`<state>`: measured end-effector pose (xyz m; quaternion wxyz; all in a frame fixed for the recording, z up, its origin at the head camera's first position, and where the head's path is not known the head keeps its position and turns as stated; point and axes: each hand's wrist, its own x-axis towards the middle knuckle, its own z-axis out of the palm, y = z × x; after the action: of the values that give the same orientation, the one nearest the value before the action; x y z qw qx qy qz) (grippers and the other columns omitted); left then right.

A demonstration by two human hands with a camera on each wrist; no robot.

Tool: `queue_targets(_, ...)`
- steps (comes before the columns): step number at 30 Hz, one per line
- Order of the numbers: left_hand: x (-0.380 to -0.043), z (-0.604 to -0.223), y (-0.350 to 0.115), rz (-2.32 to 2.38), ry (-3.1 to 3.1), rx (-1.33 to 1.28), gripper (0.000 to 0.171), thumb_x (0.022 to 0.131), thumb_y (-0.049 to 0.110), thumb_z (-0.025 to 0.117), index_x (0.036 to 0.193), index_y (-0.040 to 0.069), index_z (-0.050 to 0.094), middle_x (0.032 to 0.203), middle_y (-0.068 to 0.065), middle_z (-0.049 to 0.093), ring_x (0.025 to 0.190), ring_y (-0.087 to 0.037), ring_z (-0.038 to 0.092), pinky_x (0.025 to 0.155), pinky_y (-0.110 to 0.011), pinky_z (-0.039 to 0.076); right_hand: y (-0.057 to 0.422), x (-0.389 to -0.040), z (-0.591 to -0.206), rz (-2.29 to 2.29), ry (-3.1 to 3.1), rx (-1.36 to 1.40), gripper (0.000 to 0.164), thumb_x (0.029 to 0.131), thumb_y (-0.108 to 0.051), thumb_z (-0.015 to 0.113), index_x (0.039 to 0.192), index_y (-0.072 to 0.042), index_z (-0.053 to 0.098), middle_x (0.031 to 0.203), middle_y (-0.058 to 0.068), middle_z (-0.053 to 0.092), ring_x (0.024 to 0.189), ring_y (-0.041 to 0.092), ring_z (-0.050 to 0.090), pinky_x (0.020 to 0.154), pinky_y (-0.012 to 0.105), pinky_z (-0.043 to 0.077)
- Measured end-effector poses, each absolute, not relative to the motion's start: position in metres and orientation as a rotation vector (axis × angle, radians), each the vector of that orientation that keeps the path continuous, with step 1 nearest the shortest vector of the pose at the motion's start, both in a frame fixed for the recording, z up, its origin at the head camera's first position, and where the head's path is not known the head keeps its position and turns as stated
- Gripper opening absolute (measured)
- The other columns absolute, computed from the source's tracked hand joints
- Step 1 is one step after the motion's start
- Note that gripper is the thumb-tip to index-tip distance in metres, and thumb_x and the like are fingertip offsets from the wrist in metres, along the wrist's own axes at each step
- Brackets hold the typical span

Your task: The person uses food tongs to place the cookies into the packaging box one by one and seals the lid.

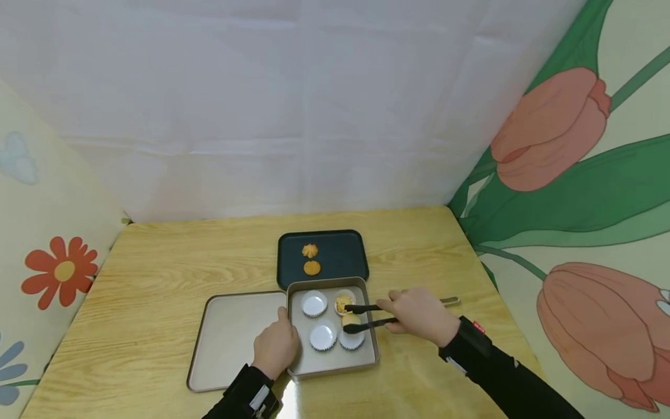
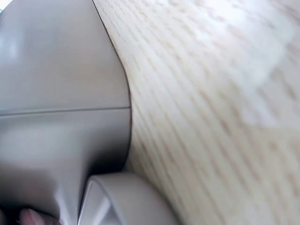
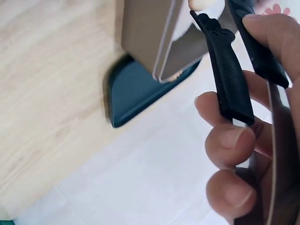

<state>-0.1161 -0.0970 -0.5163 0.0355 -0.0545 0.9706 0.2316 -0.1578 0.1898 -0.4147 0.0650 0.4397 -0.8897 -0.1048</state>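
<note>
My right hand (image 1: 421, 314) grips a pair of metal tongs (image 3: 229, 75) with black tips. In the head view those tips lie either side of a pale round cookie (image 1: 350, 319), over a white paper cup (image 1: 352, 341) at the near right of a square baking tin (image 1: 335, 368). Behind it, another cookie (image 1: 343, 302) sits in its own cup. At the tin's left wall, my left hand (image 1: 276, 344) holds the side; its fingertips (image 2: 33, 217) show in the left wrist view. Two more cups, at the left (image 1: 314, 304) and near left (image 1: 322, 336), hold nothing.
Behind the tin lies a dark tray (image 1: 342, 256) with two golden cookies, one ridged (image 1: 310, 251) and one round (image 1: 312, 267). A shallow beige tray (image 1: 235, 337) is left of the tin. All stand on a wooden table (image 1: 157, 302) before a white cloth backdrop (image 1: 235, 116).
</note>
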Motion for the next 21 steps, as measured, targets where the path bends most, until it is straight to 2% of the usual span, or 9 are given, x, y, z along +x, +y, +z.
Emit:
queue_targets(10, -0.1179, -0.5168, -0.0973, 0.725, 2.991, -0.169, 0.030, 0.088, 0.014, 0.040, 0.110, -0.005, 0.042, 0.059, -0.013, 0.054, 0.049, -0.028, 0.053, 0.043, -0.042, 0.037, 0.1848, -0.1517, -0.4254, -0.291, -2.771, 1.370, 0.031, 0.072, -0.042, 0.071, 0.092, -0.019, 0.065, 0.062, -0.005, 0.044, 0.047, 0.005, 0.033, 0.044, 0.022, 0.029)
queue_targets(21, -0.1170, -0.5167, -0.0978, 0.725, 2.987, -0.159, 0.030, 0.088, 0.014, 0.039, 0.111, -0.005, 0.042, 0.059, -0.013, 0.054, 0.049, -0.028, 0.054, 0.043, -0.042, 0.037, 0.1839, -0.1496, -0.4236, -0.280, -2.805, 1.351, 0.034, 0.073, -0.041, 0.070, 0.097, -0.017, 0.066, 0.064, -0.005, 0.046, 0.049, 0.006, 0.036, 0.045, 0.022, 0.032)
